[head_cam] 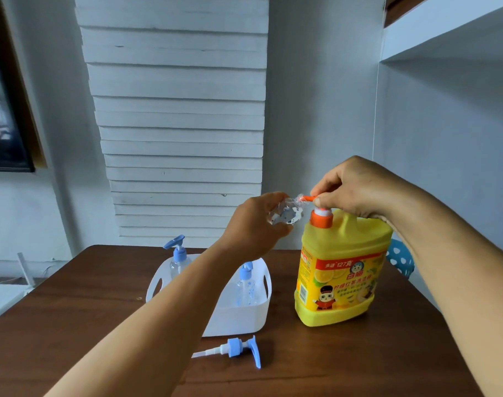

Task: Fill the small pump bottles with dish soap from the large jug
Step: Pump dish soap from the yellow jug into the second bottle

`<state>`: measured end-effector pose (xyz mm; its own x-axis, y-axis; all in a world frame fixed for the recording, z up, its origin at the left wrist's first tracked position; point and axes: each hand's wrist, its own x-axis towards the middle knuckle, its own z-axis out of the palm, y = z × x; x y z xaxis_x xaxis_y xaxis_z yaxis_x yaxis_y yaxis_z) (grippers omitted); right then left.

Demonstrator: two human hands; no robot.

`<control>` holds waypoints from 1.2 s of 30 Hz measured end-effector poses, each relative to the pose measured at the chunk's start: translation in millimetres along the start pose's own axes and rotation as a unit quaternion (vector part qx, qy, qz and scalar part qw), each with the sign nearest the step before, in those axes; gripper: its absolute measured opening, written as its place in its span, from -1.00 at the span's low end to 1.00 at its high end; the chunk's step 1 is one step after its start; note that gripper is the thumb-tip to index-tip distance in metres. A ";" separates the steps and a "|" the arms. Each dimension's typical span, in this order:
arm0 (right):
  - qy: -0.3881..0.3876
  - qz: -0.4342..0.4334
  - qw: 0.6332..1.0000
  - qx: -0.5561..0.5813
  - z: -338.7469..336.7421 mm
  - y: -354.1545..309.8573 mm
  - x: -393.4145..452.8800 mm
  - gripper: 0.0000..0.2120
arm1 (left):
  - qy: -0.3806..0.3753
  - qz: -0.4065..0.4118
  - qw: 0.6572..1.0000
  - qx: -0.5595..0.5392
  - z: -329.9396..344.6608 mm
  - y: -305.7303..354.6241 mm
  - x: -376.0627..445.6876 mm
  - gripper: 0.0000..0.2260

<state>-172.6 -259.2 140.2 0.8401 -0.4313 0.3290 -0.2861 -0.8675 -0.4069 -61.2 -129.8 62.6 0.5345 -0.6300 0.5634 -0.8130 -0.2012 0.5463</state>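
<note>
Yellow jug [342,270] stands right on the bench [72,325]; the right hand [356,190] grips its orange pump spout [307,199], while the left hand [256,224] holds a clear small bottle [286,214] tilted mouth-to-spout, likely to catch soap.

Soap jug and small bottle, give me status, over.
Left hand holds open clear bottle tilted at orange nozzle. Right hand on yellow jug pump. Loose blue pump on table. Nothing blocking.
</note>
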 end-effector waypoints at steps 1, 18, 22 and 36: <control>-0.004 0.002 1.000 -0.005 3.4 -0.4 -1.0 -0.89 | -0.002 -0.004 1.000 -0.001 0.7 -1.8 -1.8 -0.76; 0.048 -0.009 0.999 0.001 2.5 -7.1 5.5 -0.85 | -0.017 -0.139 0.967 -0.212 9.3 10.3 -3.4 -0.65; 0.048 -0.015 0.999 0.007 3.3 -6.3 4.8 -0.84 | -0.011 -0.145 0.964 -0.223 11.8 11.5 -2.9 -0.65; 0.066 -0.017 0.998 -0.002 5.3 -6.1 4.0 -0.83 | -0.011 -0.182 0.952 -0.246 11.1 2.2 -15.5 -0.62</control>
<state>-165.1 -254.2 139.5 0.7814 -0.4306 0.4517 -0.2609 -0.8829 -0.3903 -73.9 -128.8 48.2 0.7507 -0.6023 0.2715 -0.3654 -0.0360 0.9302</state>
